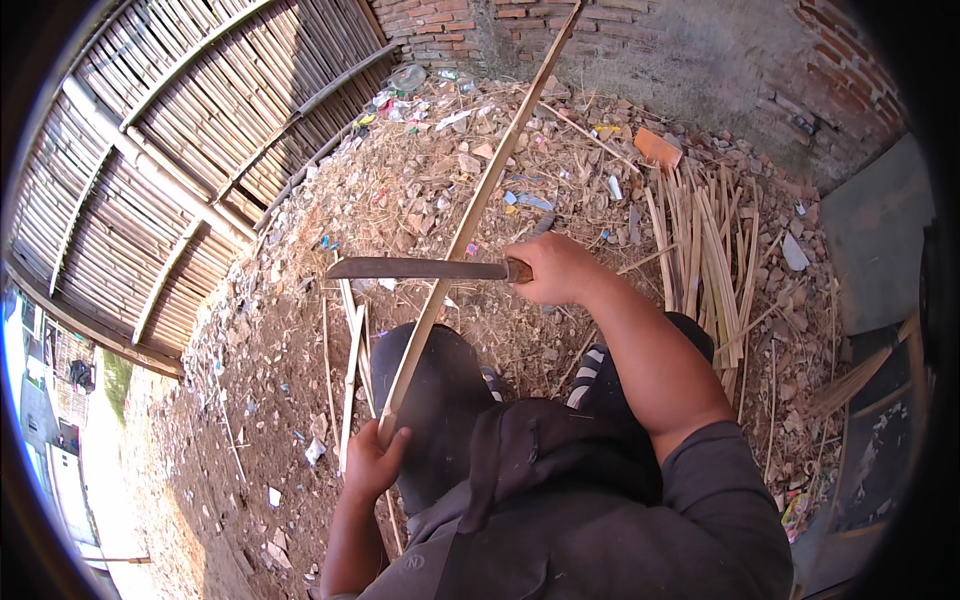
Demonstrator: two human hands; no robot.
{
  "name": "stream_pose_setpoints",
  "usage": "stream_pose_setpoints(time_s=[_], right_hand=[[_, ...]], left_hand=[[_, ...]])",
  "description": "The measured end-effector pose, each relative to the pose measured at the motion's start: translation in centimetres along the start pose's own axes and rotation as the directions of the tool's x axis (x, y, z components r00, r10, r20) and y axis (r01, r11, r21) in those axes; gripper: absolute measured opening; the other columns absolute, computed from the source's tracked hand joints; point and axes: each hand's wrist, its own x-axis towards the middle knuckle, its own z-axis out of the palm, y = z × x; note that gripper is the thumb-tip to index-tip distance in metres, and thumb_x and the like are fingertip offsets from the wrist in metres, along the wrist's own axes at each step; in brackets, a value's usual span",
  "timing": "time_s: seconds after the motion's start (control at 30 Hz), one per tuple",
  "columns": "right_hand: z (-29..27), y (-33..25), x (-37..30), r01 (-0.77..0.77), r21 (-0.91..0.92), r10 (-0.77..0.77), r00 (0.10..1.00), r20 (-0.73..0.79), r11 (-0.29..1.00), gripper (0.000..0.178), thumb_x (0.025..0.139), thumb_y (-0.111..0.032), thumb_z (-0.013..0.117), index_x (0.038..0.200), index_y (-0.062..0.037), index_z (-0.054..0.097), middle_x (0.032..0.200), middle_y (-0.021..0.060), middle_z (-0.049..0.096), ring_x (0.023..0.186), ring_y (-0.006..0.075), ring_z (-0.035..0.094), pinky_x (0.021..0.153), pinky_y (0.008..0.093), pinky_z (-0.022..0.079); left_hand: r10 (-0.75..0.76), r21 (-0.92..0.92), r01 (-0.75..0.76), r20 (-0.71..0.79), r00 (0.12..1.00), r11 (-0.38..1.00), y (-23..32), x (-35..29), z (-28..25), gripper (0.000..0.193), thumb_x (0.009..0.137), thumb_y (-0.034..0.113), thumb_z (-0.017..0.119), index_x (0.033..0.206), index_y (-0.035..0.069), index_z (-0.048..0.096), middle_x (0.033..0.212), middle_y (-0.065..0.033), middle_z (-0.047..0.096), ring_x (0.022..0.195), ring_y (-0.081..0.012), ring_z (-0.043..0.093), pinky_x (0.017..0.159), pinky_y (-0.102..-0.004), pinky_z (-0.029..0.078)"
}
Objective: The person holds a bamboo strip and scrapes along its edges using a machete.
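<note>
Beside a bamboo fence, on littered ground:
Left hand (373, 462): closed around the lower end of a bamboo strip (470, 225).
Right hand (553, 268): gripping a machete (415, 268), blade resting across the strip.
Nearby: split strips (705, 250) piled right.

Pale tan bamboo strip (470, 225); rusty brown-grey machete blade (415, 268). Straw-yellow split bamboo pile (705, 255). Black trousers (440, 385), dark grey shirt (610, 530). Red-orange brick wall (450, 25). Dry brown littered ground (270, 350).
</note>
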Motion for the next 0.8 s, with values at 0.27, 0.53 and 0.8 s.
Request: stream_pose_setpoints(time_s=[0.27, 0.53, 0.8], right_hand=[[-0.4, -1.4, 0.1, 0.046, -0.055, -0.041, 0.996, 0.084, 0.997, 0.018, 0.070, -0.023, 0.073, 0.083, -0.0132, 0.064, 0.071, 0.0122, 0.065, 0.072, 0.0370, 0.067, 0.063, 0.0479, 0.050], [-0.7, -1.2, -0.3, -0.010, -0.040, 0.014, 0.996, 0.092, 0.999, 0.022, 0.076, -0.027, 0.075, 0.089, -0.0114, 0.067, 0.074, 0.0135, 0.066, 0.076, 0.0369, 0.067, 0.065, 0.0476, 0.051], [1.8, -3.1, -0.3, 0.034, -0.128, 0.010, 0.944, 0.331, 0.991, 0.028, 0.076, -0.033, 0.077, 0.086, -0.0099, 0.064, 0.076, 0.0145, 0.066, 0.079, 0.0392, 0.067, 0.069, 0.0506, 0.051]], left_hand=[[0.055, 0.126, -0.047, -0.063, 0.996, 0.991, 0.0, -0.7, 0.1, 0.037, 0.088, 0.035, 0.074, 0.081, 0.001, 0.060, 0.063, -0.0190, 0.062, 0.058, -0.0359, 0.064, 0.054, -0.0436, 0.048], [-0.058, 0.118, 0.065, -0.063, 0.996, 0.991, 1.5, -1.3, -0.1, 0.040, 0.096, 0.035, 0.064, 0.110, -0.002, 0.059, 0.091, -0.0242, 0.068, 0.087, -0.0425, 0.067, 0.075, -0.0491, 0.050], [0.002, 0.148, 0.014, -0.109, 0.994, 0.989, -1.0, -1.3, 1.2, 0.036, 0.098, 0.034, 0.060, 0.105, -0.001, 0.056, 0.089, -0.0263, 0.066, 0.085, -0.0465, 0.065, 0.073, -0.0517, 0.050]])
